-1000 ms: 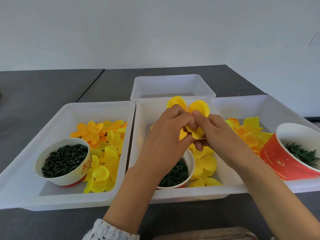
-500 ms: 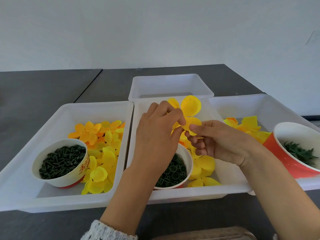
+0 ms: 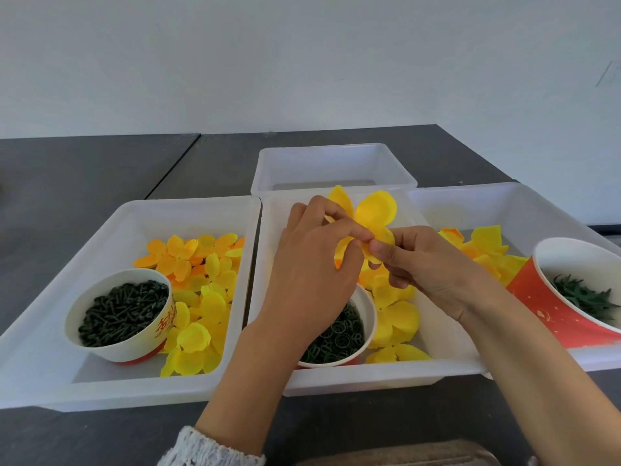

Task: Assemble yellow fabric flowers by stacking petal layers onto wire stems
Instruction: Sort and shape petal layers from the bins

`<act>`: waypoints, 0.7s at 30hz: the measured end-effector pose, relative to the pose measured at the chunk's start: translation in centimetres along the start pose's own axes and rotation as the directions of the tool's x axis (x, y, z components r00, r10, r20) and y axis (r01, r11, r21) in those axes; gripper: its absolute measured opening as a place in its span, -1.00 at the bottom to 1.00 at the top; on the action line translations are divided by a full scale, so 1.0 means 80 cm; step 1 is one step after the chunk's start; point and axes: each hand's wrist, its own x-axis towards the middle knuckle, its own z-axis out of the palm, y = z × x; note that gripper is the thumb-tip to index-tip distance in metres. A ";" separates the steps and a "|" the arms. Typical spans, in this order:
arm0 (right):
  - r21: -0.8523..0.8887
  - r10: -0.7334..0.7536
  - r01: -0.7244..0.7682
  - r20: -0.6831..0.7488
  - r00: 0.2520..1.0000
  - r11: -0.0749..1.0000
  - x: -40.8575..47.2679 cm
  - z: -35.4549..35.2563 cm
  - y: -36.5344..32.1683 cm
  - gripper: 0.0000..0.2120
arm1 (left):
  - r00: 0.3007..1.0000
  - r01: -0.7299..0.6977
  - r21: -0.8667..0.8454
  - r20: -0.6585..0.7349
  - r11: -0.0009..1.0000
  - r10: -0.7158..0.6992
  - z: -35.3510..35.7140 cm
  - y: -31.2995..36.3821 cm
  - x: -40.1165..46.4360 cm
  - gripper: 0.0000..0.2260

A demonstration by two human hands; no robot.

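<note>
Both hands hold a yellow fabric flower [image 3: 371,215] above the middle white tray [image 3: 363,378]. My left hand [image 3: 312,260] pinches it from the left with thumb and forefinger. From the right, my right hand [image 3: 426,267] pinches its lower petals. No stem shows between the fingers. Loose yellow petal layers [image 3: 396,314] lie in the middle tray beside a paper bowl of dark green rings [image 3: 339,341]. The left tray [image 3: 111,388] holds yellow and orange petals [image 3: 198,274] and a bowl of dark green stem pieces [image 3: 124,311].
A red paper cup of green leaf pieces [image 3: 581,294] leans in the right tray [image 3: 504,196] with more yellow petals [image 3: 484,243]. An empty white tray [image 3: 332,169] stands behind on the dark table [image 3: 100,169]. A pale wall rises behind.
The flower has risen slightly and its petals have spread wider. My left fingers have shifted up onto its centre, and my right hand has moved a little to the right.
</note>
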 end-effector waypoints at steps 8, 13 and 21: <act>0.036 -0.042 0.043 -0.035 0.999 0.998 0.001 0.001 0.001 -0.80 | 0.999 -0.033 -0.047 0.017 0.998 0.034 0.001 0.000 0.001 -0.83; 0.045 -0.066 0.067 -0.023 0.998 0.997 0.002 0.000 0.003 -0.79 | 0.998 0.038 -0.197 0.064 0.980 -0.025 -0.001 0.000 0.001 -0.84; 0.030 -0.077 0.079 -0.072 0.994 0.996 0.000 0.003 -0.001 -0.69 | 0.984 0.161 -0.318 0.129 0.934 -0.126 -0.003 0.005 0.001 -0.92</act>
